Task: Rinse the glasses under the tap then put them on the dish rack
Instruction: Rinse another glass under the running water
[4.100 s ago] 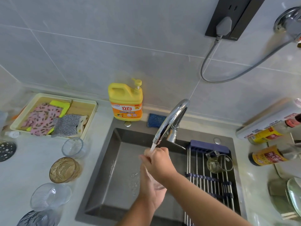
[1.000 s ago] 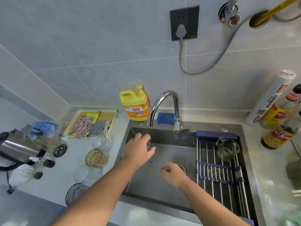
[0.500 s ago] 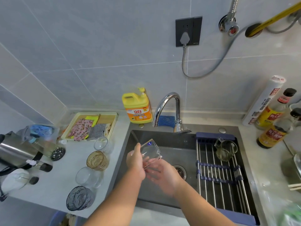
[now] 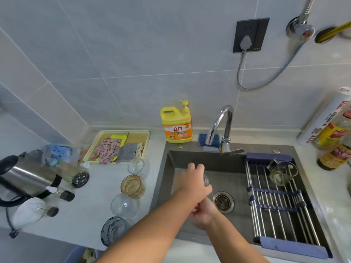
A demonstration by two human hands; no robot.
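Observation:
Over the sink [image 4: 167, 175], my left hand [image 4: 193, 183] is closed around a clear glass [image 4: 206, 180]; only the glass's edge shows past my fingers. My right hand [image 4: 204, 215] sits just below the left wrist, its fingers partly hidden. No water is visible at the chrome tap [image 4: 218, 126]. The roll-up dish rack [image 4: 275, 205] spans the sink's right side and carries a handled glass cup [image 4: 283, 171]. Left of the sink stand several glasses: a small clear glass [image 4: 135, 167], an amber glass [image 4: 133, 186], a clear glass [image 4: 123, 205] and a dark glass [image 4: 114, 230].
A yellow detergent bottle [image 4: 176, 126] and a blue sponge [image 4: 202, 138] stand behind the sink. A tray of cloths [image 4: 117, 147] and a steel kettle [image 4: 24, 179] occupy the left counter. Sauce bottles [image 4: 332, 149] stand at the right. The drain [image 4: 223, 201] lies under my hands.
The glass was held up between both hands half a second ago. My left hand has since turned over it above the drain, and my right hand has dropped below the left wrist.

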